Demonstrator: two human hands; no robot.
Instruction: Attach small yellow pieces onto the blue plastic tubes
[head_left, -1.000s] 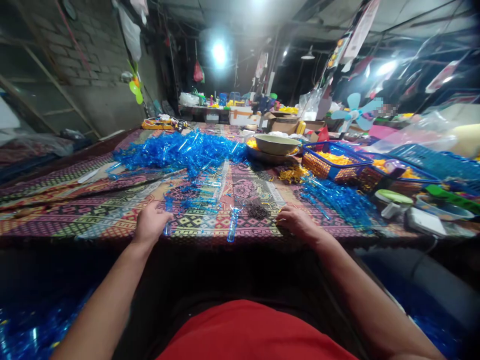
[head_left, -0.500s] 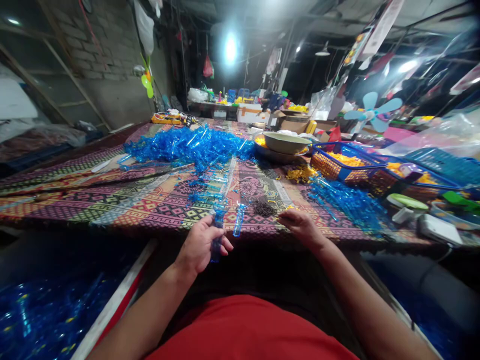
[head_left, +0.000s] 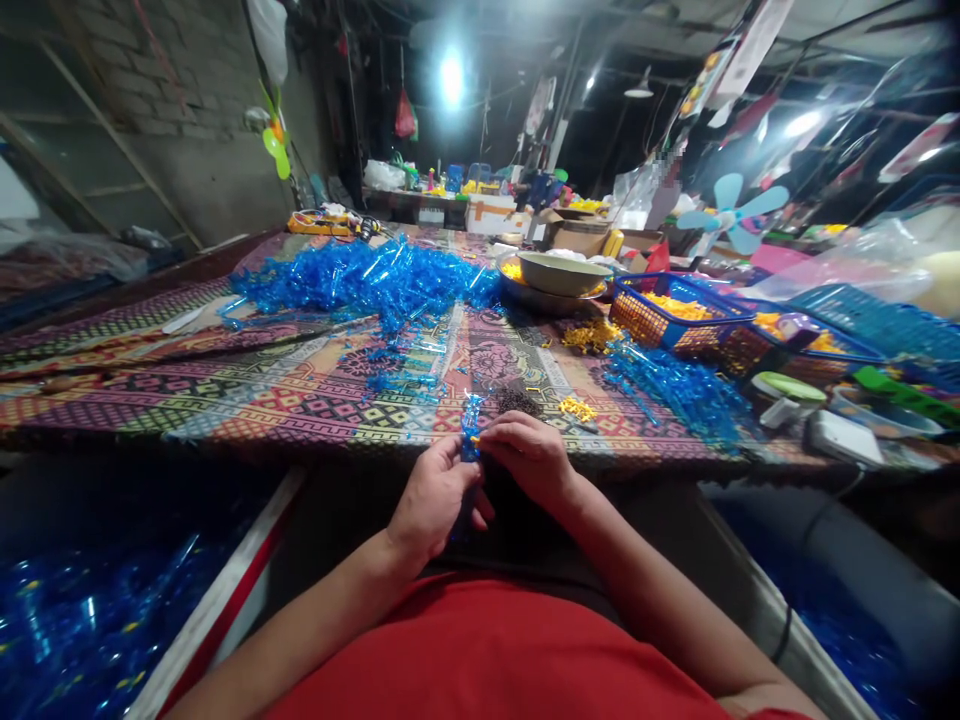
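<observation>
My left hand (head_left: 439,492) is closed around a translucent blue plastic piece (head_left: 471,440) at the table's front edge. Against the upper part of that piece, my right hand (head_left: 529,455) pinches a small yellow part (head_left: 475,440). The fingertips of both hands almost meet there. Just beyond the hands lies a small heap of dark bits (head_left: 517,402), and a little pile of yellow parts (head_left: 577,409) is to its right. A large heap of blue pieces (head_left: 360,278) covers the back left of the patterned cloth (head_left: 300,390).
Stacked bowls (head_left: 562,275) stand behind a yellow heap (head_left: 590,336). More blue pieces (head_left: 675,390) lie at right, near blue baskets (head_left: 679,320) of yellow parts. A white device (head_left: 847,438) with a cable sits at the right edge. Below are bins of blue pieces (head_left: 90,620).
My right hand has moved left from the yellow pile to the blue piece, carrying a yellow part. My left hand has shifted slightly right. The whole view has shifted a little.
</observation>
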